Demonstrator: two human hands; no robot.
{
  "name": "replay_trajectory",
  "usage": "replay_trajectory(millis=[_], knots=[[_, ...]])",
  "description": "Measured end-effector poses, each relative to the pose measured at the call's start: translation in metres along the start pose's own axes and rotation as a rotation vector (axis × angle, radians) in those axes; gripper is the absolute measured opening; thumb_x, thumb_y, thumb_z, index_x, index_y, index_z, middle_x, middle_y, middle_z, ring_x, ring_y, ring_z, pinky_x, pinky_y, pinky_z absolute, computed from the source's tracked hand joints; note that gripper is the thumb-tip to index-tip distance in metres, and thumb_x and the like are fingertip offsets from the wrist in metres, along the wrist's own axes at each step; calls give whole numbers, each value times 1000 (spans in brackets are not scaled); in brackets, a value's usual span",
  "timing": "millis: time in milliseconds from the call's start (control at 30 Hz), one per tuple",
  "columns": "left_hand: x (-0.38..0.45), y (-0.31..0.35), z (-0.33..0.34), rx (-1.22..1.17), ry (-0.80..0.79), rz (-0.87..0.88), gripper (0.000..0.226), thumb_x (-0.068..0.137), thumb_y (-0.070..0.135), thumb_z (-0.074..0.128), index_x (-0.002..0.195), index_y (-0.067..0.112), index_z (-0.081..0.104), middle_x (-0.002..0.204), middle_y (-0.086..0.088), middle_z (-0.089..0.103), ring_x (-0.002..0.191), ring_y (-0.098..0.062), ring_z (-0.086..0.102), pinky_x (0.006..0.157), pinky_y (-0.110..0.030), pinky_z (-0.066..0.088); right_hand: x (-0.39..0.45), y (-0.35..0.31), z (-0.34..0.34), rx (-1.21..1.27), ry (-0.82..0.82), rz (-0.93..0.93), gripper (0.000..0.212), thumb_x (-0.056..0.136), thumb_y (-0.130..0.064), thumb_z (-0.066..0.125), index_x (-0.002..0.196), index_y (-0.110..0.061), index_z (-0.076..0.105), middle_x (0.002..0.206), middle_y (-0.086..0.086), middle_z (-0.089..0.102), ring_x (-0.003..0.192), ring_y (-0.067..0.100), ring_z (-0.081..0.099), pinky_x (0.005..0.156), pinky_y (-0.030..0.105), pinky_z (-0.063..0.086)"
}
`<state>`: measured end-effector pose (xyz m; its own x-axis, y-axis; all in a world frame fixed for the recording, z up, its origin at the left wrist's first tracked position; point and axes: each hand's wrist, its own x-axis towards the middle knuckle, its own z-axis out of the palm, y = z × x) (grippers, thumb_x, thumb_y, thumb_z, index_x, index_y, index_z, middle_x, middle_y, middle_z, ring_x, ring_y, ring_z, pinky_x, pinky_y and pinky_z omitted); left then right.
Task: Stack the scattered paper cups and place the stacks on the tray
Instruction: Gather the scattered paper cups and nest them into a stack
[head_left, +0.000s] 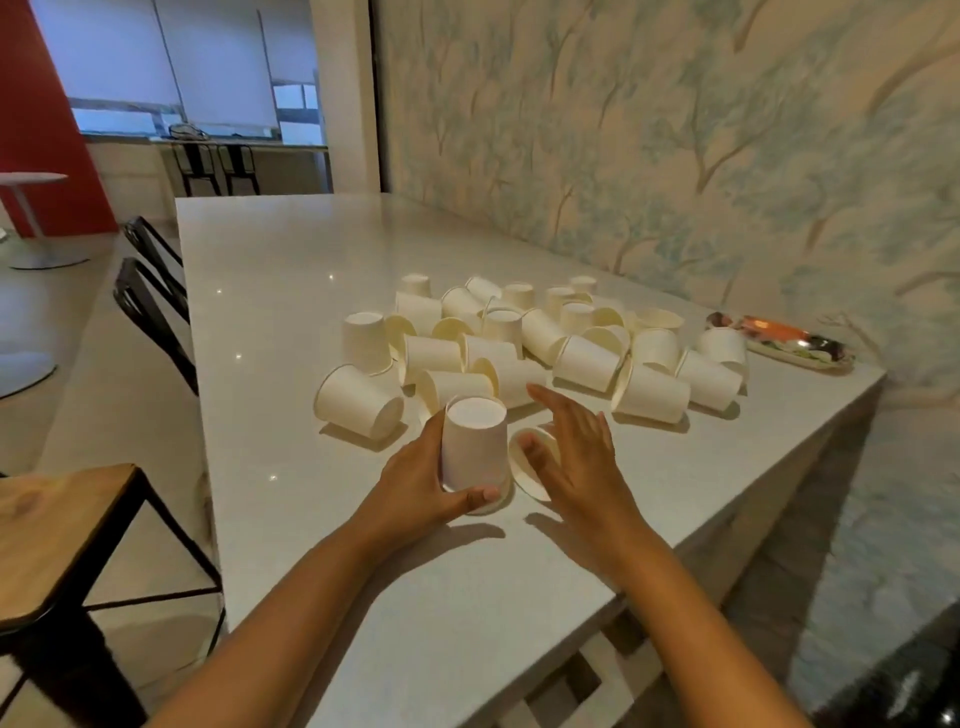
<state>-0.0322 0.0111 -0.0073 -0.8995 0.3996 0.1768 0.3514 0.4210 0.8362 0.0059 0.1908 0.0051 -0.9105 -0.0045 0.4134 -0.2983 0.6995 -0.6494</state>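
Note:
Several white paper cups (587, 361) lie scattered in a pile on the white table (291, 291), some on their sides, some upside down. My left hand (415, 486) grips an upside-down cup (474, 447) at the table's near part, thumb across its rim. My right hand (576, 447) hovers just right of it with fingers straight, over a cup lying on its side (524, 467). The tray (795, 343), patterned and shiny, sits at the far right edge by the wall.
Black-framed chairs (150, 296) line the table's left side, and a wooden stool (57, 530) stands at the near left. A wallpapered wall runs along the far right. The table's right edge drops off near the tray.

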Motion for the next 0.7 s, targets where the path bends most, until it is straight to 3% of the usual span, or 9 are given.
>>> replay_trajectory(millis=[100,167,267,367,500,567,700], knots=[[0,1,-2,7,-20,10,76,55,77,59,116,68,16,132,28,39,124,-8,44,104,-39,42,4,9,1,215,87,173,44,78,-78,30,120,-65,27,140,-22,27,132,17,30,104,53,37],[0,1,-4,-16,-28,-1,81,56,74,60,125,57,21,137,20,42,124,-11,46,103,-43,43,9,14,-1,360,64,288,37,75,-74,44,109,-62,40,132,-19,33,124,19,38,95,49,47],[-1,3,-4,-27,-38,-20,85,57,70,63,130,50,24,138,18,43,124,-11,46,103,-44,43,18,22,-10,288,-6,335,38,77,-63,52,111,-45,48,133,-9,40,115,18,45,90,45,50],[-2,5,-5,-23,-45,-27,80,58,68,63,125,53,22,136,17,43,125,-13,46,104,-41,42,28,22,-20,86,-110,283,39,81,-59,51,114,-40,43,134,-4,44,107,14,45,78,28,41],[-3,7,-6,-40,-53,-32,81,53,70,62,122,53,23,138,14,43,124,-14,46,104,-44,42,30,17,-32,40,-307,235,65,73,-67,52,130,-40,35,136,-8,42,116,14,44,87,29,39],[-4,8,-6,-44,-61,-27,80,53,70,62,120,54,22,136,14,43,123,-14,46,104,-44,42,29,17,-40,45,-363,189,72,64,-68,57,129,-43,36,132,-11,43,116,12,46,91,30,44],[-3,6,-6,-36,-56,-20,71,58,68,64,115,60,24,130,19,45,120,-12,48,101,-38,44,31,15,-47,250,-240,200,65,61,-58,67,120,-45,42,120,-8,51,99,5,54,74,21,50]])
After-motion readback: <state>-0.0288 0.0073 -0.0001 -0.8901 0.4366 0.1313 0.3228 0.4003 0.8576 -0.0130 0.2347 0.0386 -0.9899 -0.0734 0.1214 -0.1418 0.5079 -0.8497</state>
